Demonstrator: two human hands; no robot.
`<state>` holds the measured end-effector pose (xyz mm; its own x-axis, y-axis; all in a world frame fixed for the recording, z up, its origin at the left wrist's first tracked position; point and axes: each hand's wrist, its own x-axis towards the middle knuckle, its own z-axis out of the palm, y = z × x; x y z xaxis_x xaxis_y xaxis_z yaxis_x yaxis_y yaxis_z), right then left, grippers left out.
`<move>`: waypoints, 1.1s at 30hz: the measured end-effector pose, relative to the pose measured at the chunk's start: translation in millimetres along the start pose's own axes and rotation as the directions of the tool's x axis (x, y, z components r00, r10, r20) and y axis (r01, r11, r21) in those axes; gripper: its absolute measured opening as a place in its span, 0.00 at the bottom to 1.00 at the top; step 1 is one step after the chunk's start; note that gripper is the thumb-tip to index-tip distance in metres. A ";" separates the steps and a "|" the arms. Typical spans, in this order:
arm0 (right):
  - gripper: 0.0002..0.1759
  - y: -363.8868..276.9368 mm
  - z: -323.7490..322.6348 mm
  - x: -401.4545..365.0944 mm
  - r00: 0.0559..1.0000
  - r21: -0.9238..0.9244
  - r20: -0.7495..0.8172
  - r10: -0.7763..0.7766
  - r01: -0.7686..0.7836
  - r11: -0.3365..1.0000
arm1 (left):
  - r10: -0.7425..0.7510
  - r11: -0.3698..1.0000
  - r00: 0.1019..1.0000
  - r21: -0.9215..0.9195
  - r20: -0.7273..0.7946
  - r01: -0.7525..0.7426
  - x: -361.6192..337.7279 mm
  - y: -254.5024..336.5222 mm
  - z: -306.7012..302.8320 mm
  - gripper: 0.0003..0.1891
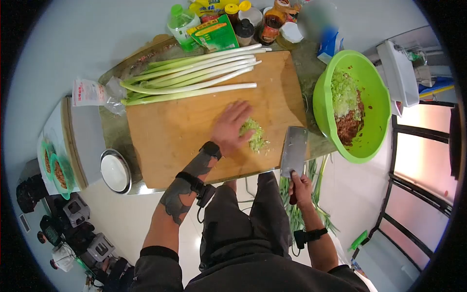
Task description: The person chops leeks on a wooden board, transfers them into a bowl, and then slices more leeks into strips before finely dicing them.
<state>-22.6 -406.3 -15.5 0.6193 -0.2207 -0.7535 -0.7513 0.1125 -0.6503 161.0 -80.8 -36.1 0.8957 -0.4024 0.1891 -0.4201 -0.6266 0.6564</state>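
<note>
My left hand is over the middle of the wooden cutting board, slightly blurred, its fingers stretched out. Its thumb side overlaps a small pile of finely chopped pale-green vegetable. In my right hand is the handle of a cleaver, whose broad blade lies over the board's right front edge. Long scallions lie side by side along the back of the board. To the right, a large green basin holds chopped greens beside dark minced meat.
Behind the board stand seasoning bottles, a green packet and a green-capped bottle. A white bowl sits at the left front corner. More scallions lie below the table edge. Green bowls of food rest on the far left.
</note>
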 end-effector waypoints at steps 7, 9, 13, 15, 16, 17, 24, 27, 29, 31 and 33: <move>0.19 14.7 58.3 -7.5 0.998 0.005 0.052 -0.041 0.040 0.999 | 0.160 0.981 0.983 -0.128 0.095 -0.147 -20.3 30.5 24.0 0.35; 0.19 21.4 66.6 -7.8 0.996 0.056 0.089 -0.001 -0.004 0.998 | 0.120 0.985 0.990 -0.129 0.069 -0.111 -33.4 41.9 24.2 0.36; 0.18 36.7 82.0 -4.2 0.982 0.019 0.177 -0.060 0.057 0.998 | 0.041 0.998 0.998 -0.045 0.043 -0.039 -36.6 55.1 28.0 0.38; 0.18 33.6 83.9 -3.6 0.983 0.016 0.176 -0.052 0.050 0.999 | -0.004 0.999 1.000 0.051 -0.014 0.004 -36.7 58.0 25.3 0.40; 0.17 30.1 84.8 -2.9 0.984 0.015 0.173 -0.051 0.049 0.999 | -0.080 0.993 0.996 0.087 -0.037 0.083 -37.2 59.2 21.1 0.39; 0.18 26.7 84.1 -2.4 0.985 0.010 0.161 -0.058 0.057 0.998 | -0.155 0.979 0.986 0.121 -0.063 0.162 -40.3 59.5 14.5 0.39; 0.19 -11.5 51.9 5.0 0.992 -0.075 0.124 -0.032 0.041 0.996 | -0.463 0.827 0.749 0.073 -0.474 0.557 -106.6 26.6 10.2 0.39; 0.20 -23.5 54.9 8.5 0.986 -0.186 0.160 -0.050 0.080 0.979 | -0.340 0.927 0.885 0.043 -0.317 0.372 -84.3 39.9 27.3 0.42; 0.20 -22.6 63.4 8.1 0.986 -0.232 0.166 -0.027 0.065 0.971 | -0.250 0.966 0.945 0.008 -0.209 0.258 -47.5 51.6 31.3 0.42; 0.20 -16.3 72.4 9.6 0.977 -0.229 0.210 -0.042 0.091 0.969 | -0.208 0.978 0.966 -0.016 -0.152 0.208 -35.9 55.8 37.6 0.42; 0.19 -11.2 82.5 7.1 0.977 -0.270 0.208 0.036 0.022 0.963 | -0.217 0.976 0.970 -0.036 -0.112 0.215 -37.2 57.3 40.3 0.41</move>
<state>9.0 -329.1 -21.5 0.6260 -0.0097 -0.7798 -0.7710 -0.1578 -0.6170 97.7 -128.7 -34.9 0.9761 -0.1791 0.1229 -0.2127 -0.6742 0.7072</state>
